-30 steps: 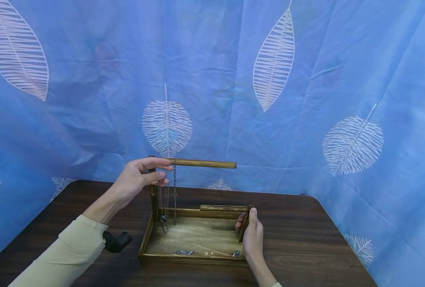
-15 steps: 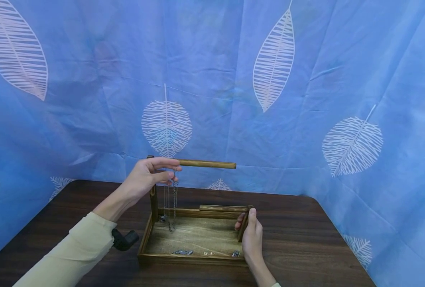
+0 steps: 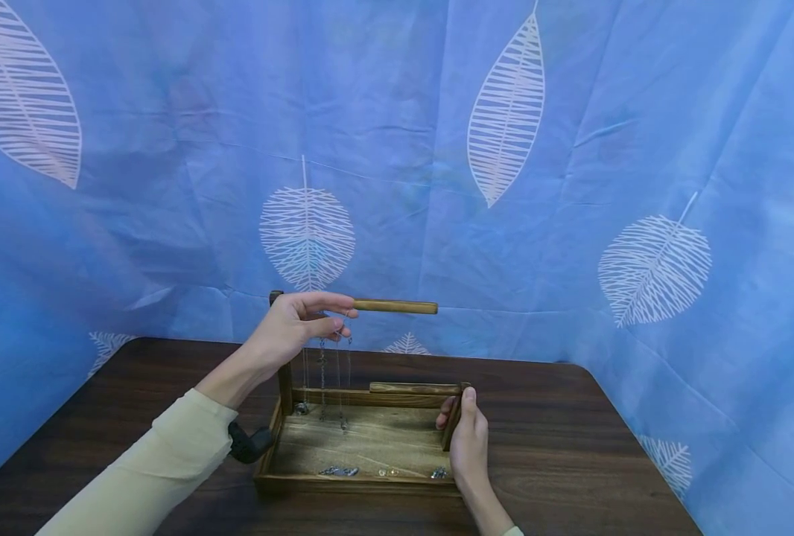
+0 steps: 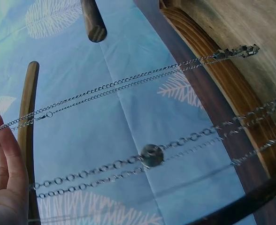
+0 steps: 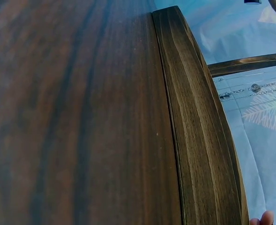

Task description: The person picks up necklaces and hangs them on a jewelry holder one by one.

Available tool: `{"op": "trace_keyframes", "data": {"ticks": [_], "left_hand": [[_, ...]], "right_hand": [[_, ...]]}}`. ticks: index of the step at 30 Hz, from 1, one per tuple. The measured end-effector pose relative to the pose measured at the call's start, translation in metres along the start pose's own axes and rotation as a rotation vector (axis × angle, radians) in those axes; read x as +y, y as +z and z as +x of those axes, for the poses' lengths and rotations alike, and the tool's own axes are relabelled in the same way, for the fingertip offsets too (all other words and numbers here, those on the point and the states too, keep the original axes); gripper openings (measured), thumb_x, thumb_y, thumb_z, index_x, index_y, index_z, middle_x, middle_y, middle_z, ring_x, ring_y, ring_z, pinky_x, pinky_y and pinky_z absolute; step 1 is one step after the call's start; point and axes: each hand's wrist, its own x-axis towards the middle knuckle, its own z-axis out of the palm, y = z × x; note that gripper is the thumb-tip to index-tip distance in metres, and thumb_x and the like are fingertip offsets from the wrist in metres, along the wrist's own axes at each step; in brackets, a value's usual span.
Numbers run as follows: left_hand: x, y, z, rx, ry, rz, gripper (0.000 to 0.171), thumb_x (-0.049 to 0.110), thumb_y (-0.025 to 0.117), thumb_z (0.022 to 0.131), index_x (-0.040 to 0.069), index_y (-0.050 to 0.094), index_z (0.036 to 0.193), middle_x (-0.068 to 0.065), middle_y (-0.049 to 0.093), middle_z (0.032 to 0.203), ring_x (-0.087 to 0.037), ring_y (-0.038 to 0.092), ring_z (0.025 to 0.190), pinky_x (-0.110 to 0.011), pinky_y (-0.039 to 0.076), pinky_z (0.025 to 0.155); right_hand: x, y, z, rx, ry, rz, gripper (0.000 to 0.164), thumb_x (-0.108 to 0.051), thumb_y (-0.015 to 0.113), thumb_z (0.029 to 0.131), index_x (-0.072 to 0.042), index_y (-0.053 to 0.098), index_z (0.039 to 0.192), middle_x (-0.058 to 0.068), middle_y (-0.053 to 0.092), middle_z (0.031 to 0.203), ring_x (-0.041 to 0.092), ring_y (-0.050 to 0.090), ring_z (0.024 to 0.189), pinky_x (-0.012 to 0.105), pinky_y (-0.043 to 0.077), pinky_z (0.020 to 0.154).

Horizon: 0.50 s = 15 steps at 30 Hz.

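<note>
A wooden jewelry stand [image 3: 357, 485] has a tray base, a tall post at left with an upper bar [image 3: 397, 306], and a shorter post at right with a lower bar [image 3: 413, 388]. My left hand [image 3: 296, 320] is at the upper bar, pinching a thin chain necklace [image 4: 119, 86] between thumb and fingertips; its dark beaded end hangs over the tray. Closer to the tall post, another chain necklace with a round disc [image 4: 152, 155] hangs from the same bar, beside a further thin chain. My right hand [image 3: 471, 439] grips the short post, thumb in front, other fingers partly hidden behind.
Inside the tray, along its front wall, lie a silvery jewelry piece [image 3: 340, 470], small gold-toned bits [image 3: 389, 472] and a silvery cluster [image 3: 439, 473]. The stand is on a dark wooden table [image 3: 558, 439]. Behind it hangs a blue leaf-patterned curtain [image 3: 397, 149].
My left hand has moved right along the upper bar, carrying the pinched necklace away from the tall post; the disc necklace now shows left of it. My right hand keeps its grip.
</note>
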Motion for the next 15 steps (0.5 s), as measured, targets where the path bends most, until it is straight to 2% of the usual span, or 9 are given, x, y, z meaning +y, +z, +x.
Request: {"op": "trace_keyframes", "data": {"ticks": [5, 15], "left_hand": [[0.005, 0.009, 0.008, -0.007, 0.024, -0.024, 0.033, -0.001, 0.062, 0.098, 0.002, 0.065, 0.131, -0.019, 0.067, 0.123, -0.025, 0.071, 0.096, -0.041, 0.059, 0.084], [0.009, 0.029, 0.024, -0.041, 0.031, -0.063, 0.031, -0.001, 0.063, 0.098, 0.002, 0.067, 0.128, -0.017, 0.069, 0.120, -0.031, 0.070, 0.097, -0.043, 0.059, 0.085]], "right_hand": [[0.000, 0.000, 0.000, 0.005, 0.003, 0.002, 0.065, -0.046, 0.024, 0.111, 0.003, 0.062, 0.092, 0.019, 0.061, 0.077, 0.036, 0.063, 0.072, 0.040, 0.051, 0.064], [0.001, 0.001, 0.001, 0.021, -0.003, 0.000, 0.064, -0.043, 0.024, 0.112, 0.003, 0.063, 0.091, 0.017, 0.062, 0.076, 0.030, 0.063, 0.069, 0.036, 0.051, 0.062]]}}
